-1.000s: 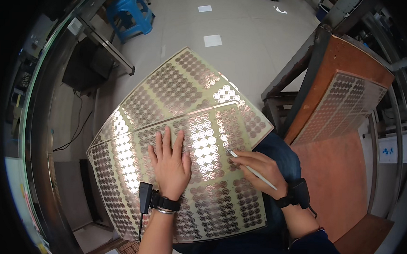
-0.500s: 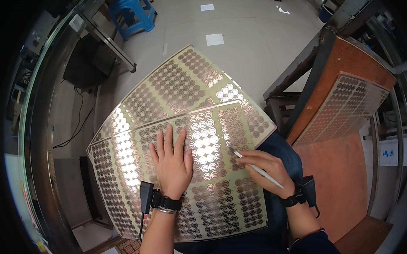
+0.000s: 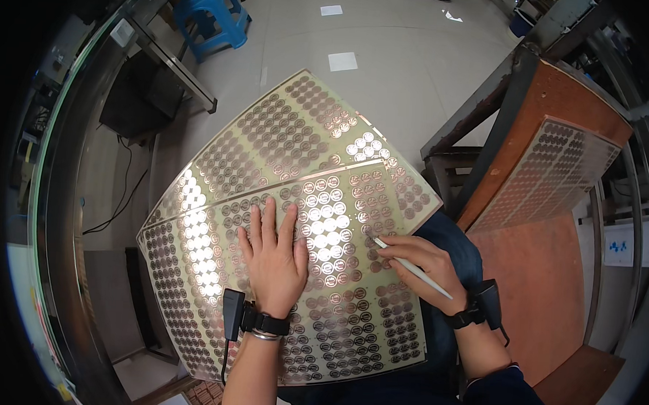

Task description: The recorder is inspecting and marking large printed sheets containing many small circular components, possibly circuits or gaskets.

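Observation:
Across my lap lies a pale green sheet (image 3: 397,329) printed with rows of round copper-coloured patterns. It overlaps a second sheet (image 3: 229,144) of the same kind, turned at an angle beneath it. My left hand (image 3: 275,262) rests flat on the upper sheet, fingers spread. Between the fingers of my right hand (image 3: 426,268) is a thin white-handled brush (image 3: 422,278). Its dark tip touches or hovers just over a round pattern near the sheet's right side; I cannot tell which. Bright reflections cover part of the rows.
On the right, another patterned sheet (image 3: 550,165) leans on an orange-brown board (image 3: 511,153). A metal-framed bench (image 3: 85,214) runs along the left, with a dark box (image 3: 144,97) beside it. A blue plastic stool (image 3: 213,20) stands on the far floor.
The brush tip and my right hand have shifted very slightly over the same area. My left hand stays in place on the sheet.

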The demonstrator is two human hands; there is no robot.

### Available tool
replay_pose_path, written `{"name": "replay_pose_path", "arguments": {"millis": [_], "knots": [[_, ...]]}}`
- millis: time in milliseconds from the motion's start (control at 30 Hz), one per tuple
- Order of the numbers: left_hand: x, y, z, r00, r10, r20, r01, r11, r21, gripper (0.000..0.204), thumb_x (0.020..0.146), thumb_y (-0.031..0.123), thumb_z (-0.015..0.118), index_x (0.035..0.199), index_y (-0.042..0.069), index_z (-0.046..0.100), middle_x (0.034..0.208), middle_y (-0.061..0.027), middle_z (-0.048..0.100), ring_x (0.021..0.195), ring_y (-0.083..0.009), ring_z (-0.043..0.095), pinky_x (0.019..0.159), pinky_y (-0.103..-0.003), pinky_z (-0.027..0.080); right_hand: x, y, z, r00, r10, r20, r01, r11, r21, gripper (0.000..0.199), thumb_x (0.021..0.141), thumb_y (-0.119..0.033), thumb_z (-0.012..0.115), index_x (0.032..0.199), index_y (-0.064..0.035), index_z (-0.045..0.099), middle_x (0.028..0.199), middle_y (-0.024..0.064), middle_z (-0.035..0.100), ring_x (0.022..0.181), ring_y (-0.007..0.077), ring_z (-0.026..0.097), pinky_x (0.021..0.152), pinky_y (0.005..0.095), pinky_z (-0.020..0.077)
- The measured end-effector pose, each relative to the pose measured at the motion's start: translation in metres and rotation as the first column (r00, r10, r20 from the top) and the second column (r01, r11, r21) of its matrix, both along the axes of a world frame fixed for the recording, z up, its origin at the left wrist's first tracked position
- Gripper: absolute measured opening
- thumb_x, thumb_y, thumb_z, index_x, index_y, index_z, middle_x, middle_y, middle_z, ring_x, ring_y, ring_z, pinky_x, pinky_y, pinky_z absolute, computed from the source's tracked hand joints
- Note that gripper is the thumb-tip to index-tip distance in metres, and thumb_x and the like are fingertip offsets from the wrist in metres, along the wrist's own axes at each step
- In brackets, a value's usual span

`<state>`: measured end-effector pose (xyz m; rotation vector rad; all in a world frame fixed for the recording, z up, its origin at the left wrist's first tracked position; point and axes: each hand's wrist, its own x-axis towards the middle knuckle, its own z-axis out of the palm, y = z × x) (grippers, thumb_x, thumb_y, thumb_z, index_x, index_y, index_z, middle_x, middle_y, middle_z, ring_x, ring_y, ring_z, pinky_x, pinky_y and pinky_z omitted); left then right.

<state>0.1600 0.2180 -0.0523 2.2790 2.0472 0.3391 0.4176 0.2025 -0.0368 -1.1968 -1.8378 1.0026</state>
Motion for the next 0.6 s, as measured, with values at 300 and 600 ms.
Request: {"name": "replay_pose_path", "arguments": {"millis": [300,600], "knots": [[-0.001,0.0,0.001,1.0,0.0,-0.003,0.0,1.0,-0.002,0.052,0.091,0.025,0.051,0.142,0.018,0.045,0.153,-0.0141,0.033,0.143,-0.0369,0.024,0.115,-0.057,0.012,0.017,0.024,0.015,0.986,0.164,0.026,-0.159,0.978,-0.137,0.026,0.088,-0.008,0.061,0.111,-0.0086,0.071,0.117,0.0132,0.067,0.105,0.027,0.066,0.088,0.0344,0.0533],[-0.001,0.0,-0.002,1.0,-0.006,-0.021,0.006,1.0,0.003,0.053,0.091,0.024,0.051,0.143,0.018,0.045,0.152,-0.0147,0.033,0.143,-0.0371,0.024,0.115,-0.057,0.012,0.021,0.032,0.005,0.975,0.224,0.013,-0.221,0.969,-0.112,0.025,0.088,-0.009,0.061,0.111,-0.0095,0.071,0.115,0.0118,0.068,0.102,0.0263,0.067,0.086,0.0346,0.0541]]}}
